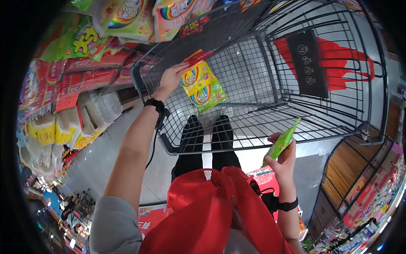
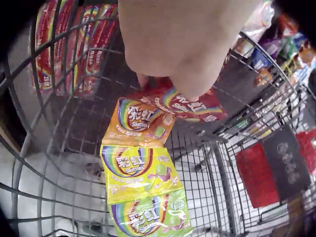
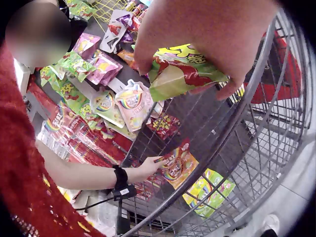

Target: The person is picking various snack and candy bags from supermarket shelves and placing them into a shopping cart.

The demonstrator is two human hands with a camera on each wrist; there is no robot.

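Counted, kind by kind: two hands, one wire shopping cart, four joined Skittles packets, one separate green candy packet, two black wristbands.

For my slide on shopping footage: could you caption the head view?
Left grip holds a candy strip inside a cart; right grip holds a green packet.

In the head view, big bags with rainbows are at the top left, by a green bag with yellow letters. Red packs sit below them. A red bag and a black sign are at the upper right. Brown wood is at the lower right, and shiny gray floor at the lower left.
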